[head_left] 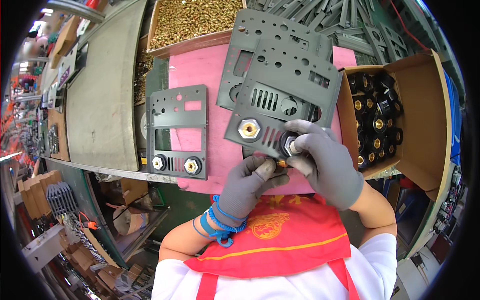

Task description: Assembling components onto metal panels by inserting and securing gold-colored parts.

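Red apron (pixel 300 250) cloth is lying closest to the head camera. Beyond it, the gloved left hand (pixel 252 182) is pinching a small brass fitting (pixel 282 163), thumb and forefinger closed, just beside the near edge of a grey sheet-metal panel (pixel 295 85). The right hand (pixel 327 162) is resting half-curled against a hex nut (pixel 289 144) at that panel's near right corner; whether it is gripping, I cannot tell. The brass is probably being hard, light and slippery, favouring a sideways pinch; the panel, likely stiff, is offering its long edges.
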`<action>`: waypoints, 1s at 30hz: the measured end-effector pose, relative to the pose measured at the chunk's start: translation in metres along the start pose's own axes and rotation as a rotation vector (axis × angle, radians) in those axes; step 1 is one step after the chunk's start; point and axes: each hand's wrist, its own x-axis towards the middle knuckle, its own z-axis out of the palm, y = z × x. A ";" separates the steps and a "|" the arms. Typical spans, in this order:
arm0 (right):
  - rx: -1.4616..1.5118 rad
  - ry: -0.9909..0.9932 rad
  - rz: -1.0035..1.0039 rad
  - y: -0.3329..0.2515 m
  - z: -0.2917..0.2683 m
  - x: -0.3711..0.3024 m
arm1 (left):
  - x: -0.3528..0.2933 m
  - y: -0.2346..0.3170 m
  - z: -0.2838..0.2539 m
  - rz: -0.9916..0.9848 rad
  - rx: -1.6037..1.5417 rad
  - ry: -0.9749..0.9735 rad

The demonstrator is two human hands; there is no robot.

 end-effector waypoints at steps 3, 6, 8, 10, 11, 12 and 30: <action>0.223 -0.070 -0.033 -0.022 -0.012 0.009 | 0.009 -0.003 -0.003 0.061 -0.156 -0.272; 0.428 -0.078 -0.121 -0.017 -0.017 0.018 | 0.013 -0.007 -0.010 0.005 -0.301 -0.365; 0.303 0.048 -0.082 -0.005 -0.023 0.025 | 0.014 -0.005 -0.020 -0.093 -0.202 -0.468; 0.140 0.081 -0.106 0.004 -0.020 0.027 | 0.014 -0.002 -0.021 -0.092 -0.236 -0.529; 0.141 0.078 -0.101 0.006 -0.017 0.025 | 0.013 0.000 -0.021 -0.083 -0.266 -0.590; 0.192 0.038 -0.065 0.008 -0.015 0.023 | 0.013 0.002 -0.020 -0.030 -0.179 -0.524; 0.407 -0.021 -0.013 0.026 -0.005 0.026 | 0.024 0.008 -0.029 -0.077 -0.201 -0.426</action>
